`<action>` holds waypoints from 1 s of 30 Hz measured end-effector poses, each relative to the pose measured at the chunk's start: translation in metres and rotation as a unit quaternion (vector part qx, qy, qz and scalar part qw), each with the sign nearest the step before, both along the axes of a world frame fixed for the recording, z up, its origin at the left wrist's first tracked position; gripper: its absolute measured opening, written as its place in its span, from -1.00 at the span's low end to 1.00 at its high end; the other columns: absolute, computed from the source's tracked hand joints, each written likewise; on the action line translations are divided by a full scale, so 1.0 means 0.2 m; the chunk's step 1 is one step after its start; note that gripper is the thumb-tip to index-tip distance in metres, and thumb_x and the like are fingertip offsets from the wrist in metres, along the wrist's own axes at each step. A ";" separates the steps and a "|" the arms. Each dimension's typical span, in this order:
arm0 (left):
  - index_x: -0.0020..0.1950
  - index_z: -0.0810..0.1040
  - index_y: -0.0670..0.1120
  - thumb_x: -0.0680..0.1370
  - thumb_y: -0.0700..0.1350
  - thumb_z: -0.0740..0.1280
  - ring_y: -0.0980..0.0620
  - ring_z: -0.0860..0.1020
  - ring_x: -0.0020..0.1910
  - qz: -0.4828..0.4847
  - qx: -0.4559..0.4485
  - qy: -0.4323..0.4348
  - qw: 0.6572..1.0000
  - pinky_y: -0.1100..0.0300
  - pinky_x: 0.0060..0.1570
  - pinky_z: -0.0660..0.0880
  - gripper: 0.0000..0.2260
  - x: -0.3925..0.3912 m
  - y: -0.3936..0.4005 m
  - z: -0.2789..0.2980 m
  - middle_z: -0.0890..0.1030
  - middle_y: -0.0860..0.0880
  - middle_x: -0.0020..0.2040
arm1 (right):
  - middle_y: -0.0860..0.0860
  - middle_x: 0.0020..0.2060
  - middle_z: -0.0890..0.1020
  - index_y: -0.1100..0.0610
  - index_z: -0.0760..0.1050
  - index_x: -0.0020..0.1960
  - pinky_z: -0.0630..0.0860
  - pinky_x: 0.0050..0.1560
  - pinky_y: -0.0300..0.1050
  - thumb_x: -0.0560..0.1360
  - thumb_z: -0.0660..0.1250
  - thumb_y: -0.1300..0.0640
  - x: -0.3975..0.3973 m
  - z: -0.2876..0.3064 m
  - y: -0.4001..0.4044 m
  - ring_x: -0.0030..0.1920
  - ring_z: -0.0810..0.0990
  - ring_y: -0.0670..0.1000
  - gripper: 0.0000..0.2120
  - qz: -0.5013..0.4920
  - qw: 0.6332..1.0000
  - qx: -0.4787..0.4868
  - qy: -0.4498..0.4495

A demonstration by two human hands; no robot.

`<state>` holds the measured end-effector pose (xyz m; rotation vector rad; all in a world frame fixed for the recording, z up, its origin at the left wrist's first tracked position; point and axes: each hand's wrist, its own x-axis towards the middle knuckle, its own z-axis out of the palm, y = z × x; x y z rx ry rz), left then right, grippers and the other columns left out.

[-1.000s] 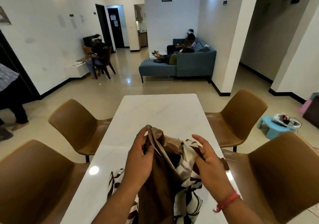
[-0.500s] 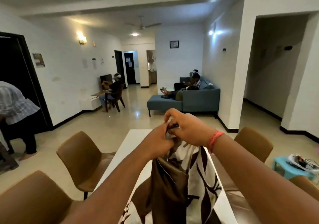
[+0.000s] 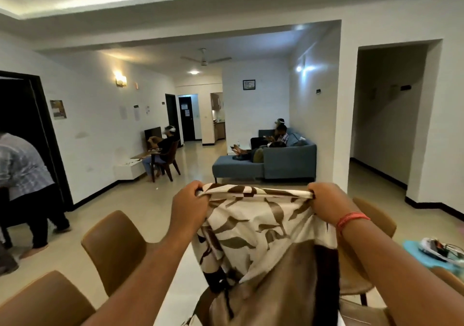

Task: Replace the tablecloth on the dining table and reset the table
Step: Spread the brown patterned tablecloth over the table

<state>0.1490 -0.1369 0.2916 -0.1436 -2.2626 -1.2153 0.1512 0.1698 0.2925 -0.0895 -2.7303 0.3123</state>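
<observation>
A cream tablecloth [image 3: 253, 227] with a brown leaf print and a plain brown part hangs in the air in front of me. My left hand [image 3: 188, 209] grips its top edge on the left, and my right hand [image 3: 326, 205], with a red wristband, grips the same edge on the right. The edge is stretched between the two hands at arm's length. Below the cloth a strip of the white marble dining table [image 3: 185, 285] shows; the rest of the table is hidden behind the fabric.
Brown chairs stand on both sides of the table, at left [image 3: 114, 248] and right [image 3: 376, 215]. A blue stool [image 3: 414, 246] with items sits far right. A person [image 3: 25, 187] bends by the doorway at left. A blue sofa [image 3: 276, 161] with people stands beyond.
My hands have risen from the table and moved apart, spreading the cloth's top edge between them. The bundled cloth now hangs unfolded. The view has tilted upward.
</observation>
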 end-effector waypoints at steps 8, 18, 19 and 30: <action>0.26 0.50 0.06 0.53 -0.12 0.41 0.10 0.54 0.03 -0.070 -0.099 -0.041 0.992 0.31 -0.08 0.44 -0.69 -0.06 -0.09 -0.01 0.52 0.06 0.12 | 0.02 -0.11 0.64 0.04 0.61 0.04 0.57 0.01 0.00 0.57 0.23 0.24 0.07 0.22 -0.15 -0.10 0.60 0.06 -0.79 0.072 0.982 -0.118 0.131; 0.06 0.57 -0.03 0.59 -0.18 0.27 0.10 0.51 -0.18 -0.138 -0.086 0.010 0.987 0.31 -0.22 0.37 -0.88 0.00 0.11 0.09 0.55 0.09 -0.16 | -0.06 -0.12 0.61 -0.03 0.53 -0.02 0.56 -0.08 -0.08 0.55 0.31 0.10 0.07 0.24 -0.48 -0.12 0.57 -0.02 -0.95 0.204 0.976 0.016 0.068; 0.04 0.56 -0.02 0.59 -0.21 0.26 0.15 0.49 -0.21 -0.116 -0.065 0.013 0.991 0.33 -0.26 0.33 -0.87 0.00 0.05 0.09 0.54 0.11 -0.19 | -0.05 -0.09 0.62 -0.02 0.56 0.00 0.57 -0.04 -0.11 0.56 0.29 0.13 0.06 0.21 -0.43 -0.09 0.57 -0.02 -0.90 0.186 0.982 0.017 0.027; 0.45 0.34 0.06 0.52 0.04 0.43 0.08 0.52 0.22 -0.256 -0.182 -0.016 0.949 0.10 0.22 0.48 -0.46 0.05 0.14 0.00 0.55 0.04 0.27 | 0.01 -0.21 0.63 0.13 0.58 -0.07 0.44 -0.18 -0.12 0.50 0.32 0.27 0.05 0.05 -0.59 -0.22 0.56 -0.05 -0.91 0.220 0.956 -0.186 0.063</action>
